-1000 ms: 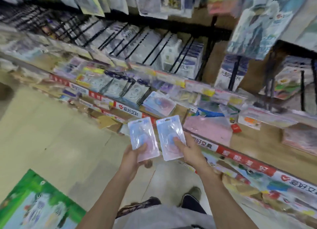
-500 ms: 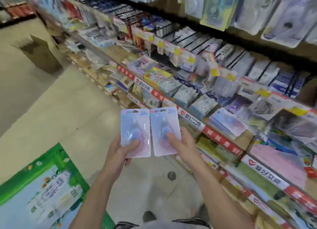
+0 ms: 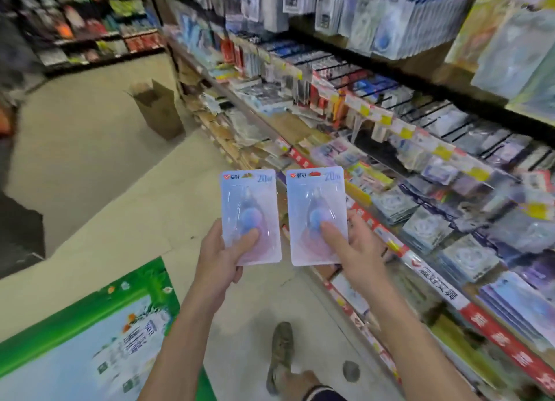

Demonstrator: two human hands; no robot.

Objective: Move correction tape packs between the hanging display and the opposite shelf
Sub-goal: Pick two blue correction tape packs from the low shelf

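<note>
Right now two correction tape packs are held up side by side in the aisle, upright, fronts facing the person, edges close but apart. Left hand [image 3: 220, 259] has the left pack [image 3: 250, 217]: thumb pressed over the lower front near the blue tape wheel, other fingers behind the card, so the grip is pinching it at the lower part. Right hand [image 3: 357, 250] has the right pack [image 3: 316, 216] the same way, thumb on the front just under the blue wheel, fingers curled round the right edge and back. Both packs are pale blister cards with "20m" printed at top right.

Shelf [image 3: 414, 253] with red price strip runs along the person's right, stacked with flat stationery packs; above it hanging display pegs [image 3: 405, 106] carry more carded items, blurred. Packs are in front of the shelf edge, not touching it. Open cardboard box [image 3: 157, 109] stands on the floor [image 3: 99, 166] further down the aisle. Green and blue printed board [image 3: 87, 340] sits at lower left. One shoe [image 3: 280, 355] visible below the arms.
</note>
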